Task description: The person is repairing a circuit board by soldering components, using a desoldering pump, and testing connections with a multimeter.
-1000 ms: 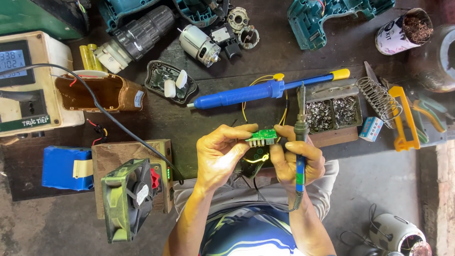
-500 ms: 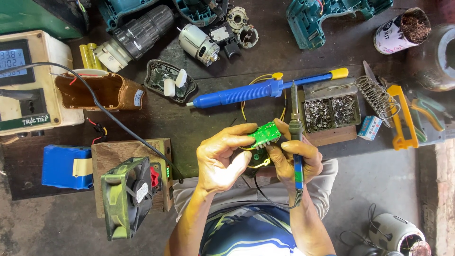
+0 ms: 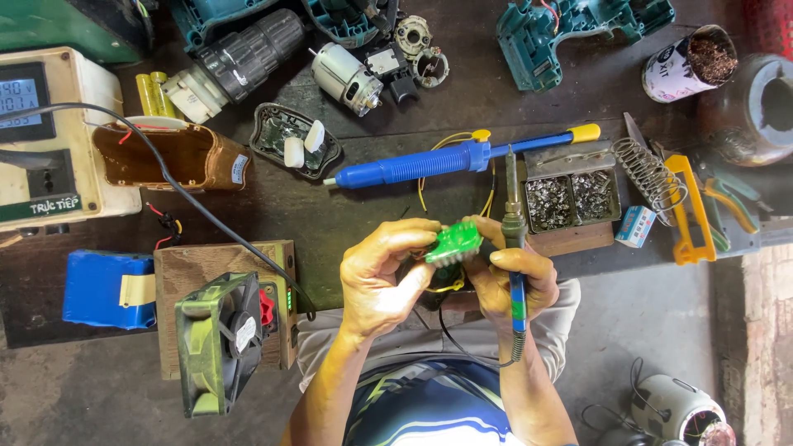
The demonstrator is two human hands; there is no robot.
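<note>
My left hand (image 3: 387, 277) pinches a small green circuit board (image 3: 453, 243) by its left edge, holding it tilted above the dark workbench. My right hand (image 3: 505, 277) grips a soldering iron (image 3: 514, 248) with a blue handle, its metal tip pointing away from me, and its fingers also steady the board's right side. Yellow wires run from under the board toward the bench. A blue desoldering pump (image 3: 429, 163) with a yellow plunger end lies just beyond my hands.
A metal tray of solder scraps (image 3: 572, 196) sits right of the iron, by a coiled iron stand (image 3: 644, 169). Drill housings (image 3: 570, 25), a motor (image 3: 347, 78), a fan on a wooden block (image 3: 219, 339), a blue battery pack (image 3: 106, 289) and a meter box (image 3: 41, 140) surround me.
The green board has been tipped up and shifted slightly right and away, with both hands rising a little. The soldering iron stays upright in my right hand.
</note>
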